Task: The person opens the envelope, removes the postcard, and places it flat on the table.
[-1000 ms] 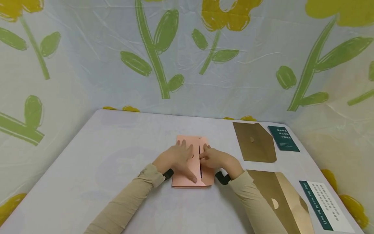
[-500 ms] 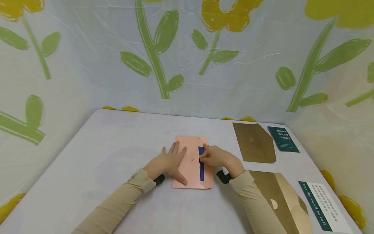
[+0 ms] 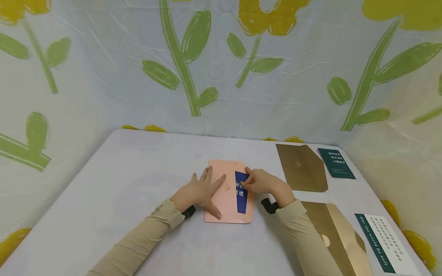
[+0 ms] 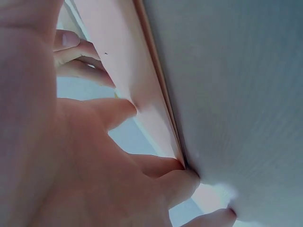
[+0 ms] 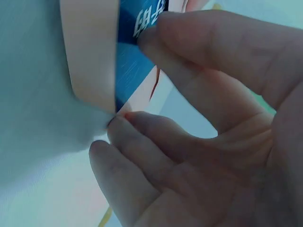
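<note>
A pink envelope [image 3: 219,207] lies on the table in the middle of the head view. My left hand [image 3: 195,194] rests on its left part, fingers spread; the left wrist view shows fingertips at the edge of the pink paper [image 4: 130,56]. Out of the envelope's opening, toward the right, sticks a dark blue card [image 3: 241,203] with white characters. Thumb and index finger of my right hand [image 3: 267,184] pinch this card. In the right wrist view the other fingers sit near the envelope's corner below the card [image 5: 130,71]. The card's left part is hidden inside the envelope.
At the right lie two gold-brown envelopes, a far one [image 3: 300,170] and a near one [image 3: 340,226], the near one partly behind my right sleeve [image 3: 307,237]. Beside them are a dark green card [image 3: 336,168] and a white and green card [image 3: 390,245].
The blue card has slid rightward out of the envelope, from a thin dark strip to a wide piece. My right hand moved slightly right with it. My left hand shifted left on the envelope.
</note>
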Tool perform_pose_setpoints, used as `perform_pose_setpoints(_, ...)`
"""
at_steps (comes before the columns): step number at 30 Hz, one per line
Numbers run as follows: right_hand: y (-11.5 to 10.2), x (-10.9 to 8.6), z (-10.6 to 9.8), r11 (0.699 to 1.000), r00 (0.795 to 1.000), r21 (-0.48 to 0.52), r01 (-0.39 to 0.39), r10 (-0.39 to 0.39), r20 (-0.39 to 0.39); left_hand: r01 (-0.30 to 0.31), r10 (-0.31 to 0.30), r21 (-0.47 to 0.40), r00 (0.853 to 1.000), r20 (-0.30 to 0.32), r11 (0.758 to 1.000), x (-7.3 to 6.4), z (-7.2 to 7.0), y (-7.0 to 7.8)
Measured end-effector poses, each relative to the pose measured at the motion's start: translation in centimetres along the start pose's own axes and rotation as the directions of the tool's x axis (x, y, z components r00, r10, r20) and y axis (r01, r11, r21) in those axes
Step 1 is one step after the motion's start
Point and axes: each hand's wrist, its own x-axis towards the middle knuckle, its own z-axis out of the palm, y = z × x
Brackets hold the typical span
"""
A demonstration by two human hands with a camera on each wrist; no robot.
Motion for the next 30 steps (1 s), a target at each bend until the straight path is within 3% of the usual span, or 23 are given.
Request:
perform_pose_setpoints(6, -0.6, -0.2, 0.2, 0.997, 1.0, -0.081, -0.011, 0.01, -0.013, -0.005, 0.006, -0.046, 1.0, 0.011, 0.999, -0.3, -0.1, 0.0)
perform_pose_setpoints(11, -2.7, -0.4, 1.4, 0.987, 0.987, -0.127, -0.099, 0.113, 0.11, -0.008, 0.009, -0.048, 1.0, 0.03, 0.999, -0.3, -0.1, -0.2)
perform_pose_setpoints(15, -3.4, -0.5, 2.1, 0.982, 0.979, -0.151, -0.11, 0.133, 0.156, -0.011, 0.013, -0.052, 0.999, 0.035, 0.999, -0.3, -0.2, -0.3)
perform_pose_setpoints(22, -2.7, -0.7, 1.8, 0.982, 0.981, -0.147, -0.119, 0.139, 0.138, -0.017, 0.018, -0.039, 0.999, 0.026, 0.999, -0.2, -0.2, -0.3)
perform_pose_setpoints(30, -0.4, -1.2, 1.1, 0.981, 0.983, -0.138, -0.134, 0.149, 0.106, -0.007, 0.008, -0.047, 1.0, 0.026, 0.999, -0.2, -0.2, -0.2)
